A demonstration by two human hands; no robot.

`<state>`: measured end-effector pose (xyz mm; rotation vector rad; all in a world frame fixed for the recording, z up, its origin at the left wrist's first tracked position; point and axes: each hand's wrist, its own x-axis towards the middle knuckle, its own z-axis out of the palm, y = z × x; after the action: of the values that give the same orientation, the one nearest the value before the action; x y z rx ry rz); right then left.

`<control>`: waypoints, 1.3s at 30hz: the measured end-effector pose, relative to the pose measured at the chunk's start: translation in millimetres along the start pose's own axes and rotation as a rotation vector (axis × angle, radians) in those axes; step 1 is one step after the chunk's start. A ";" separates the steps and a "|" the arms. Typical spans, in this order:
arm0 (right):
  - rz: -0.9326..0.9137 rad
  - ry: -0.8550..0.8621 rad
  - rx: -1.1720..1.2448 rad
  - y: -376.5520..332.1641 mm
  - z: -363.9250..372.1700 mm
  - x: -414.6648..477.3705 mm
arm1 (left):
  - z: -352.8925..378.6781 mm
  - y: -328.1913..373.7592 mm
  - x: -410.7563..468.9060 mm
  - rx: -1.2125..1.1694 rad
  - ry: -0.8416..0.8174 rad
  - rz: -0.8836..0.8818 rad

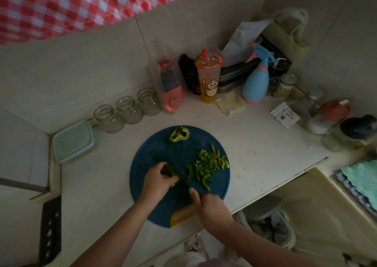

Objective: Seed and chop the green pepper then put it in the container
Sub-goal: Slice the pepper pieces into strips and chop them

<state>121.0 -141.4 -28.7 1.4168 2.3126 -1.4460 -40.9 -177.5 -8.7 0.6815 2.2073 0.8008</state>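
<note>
Left grip [158, 178] holds pepper piece [168, 170], seemingly against right grip's [212, 207] knife [183, 175].

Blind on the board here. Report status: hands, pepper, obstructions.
Left hand holds dark green pepper chunk; right hand grips dark-bladed knife. Cut green pepper strips piled on round blue cutting board. Pale green plastic container off left, lid on.

Dim, underexposed wide-angle view; corners darken, straight edges bow outward, details look soft, brightest on the tabletop [255, 144] at centre.
</note>
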 end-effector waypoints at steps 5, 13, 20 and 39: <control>-0.007 -0.013 -0.003 -1.6 -2.5 -0.6 | 3.3 -3.2 -4.4 0.052 0.004 0.014; -0.085 -0.031 -0.121 -3.0 -0.9 -3.7 | 7.0 -5.0 -2.9 0.066 0.051 -0.013; -0.100 -0.010 -0.208 -2.9 -2.6 -4.5 | 8.0 0.0 -2.4 0.165 0.056 -0.018; 0.011 -0.036 -0.244 -15.8 4.6 9.8 | 5.8 -0.3 7.5 0.162 0.034 -0.034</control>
<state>102.2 -140.4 -25.4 1.3215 2.3582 -1.1286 -41.5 -170.8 -15.4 0.7103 2.3261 0.6258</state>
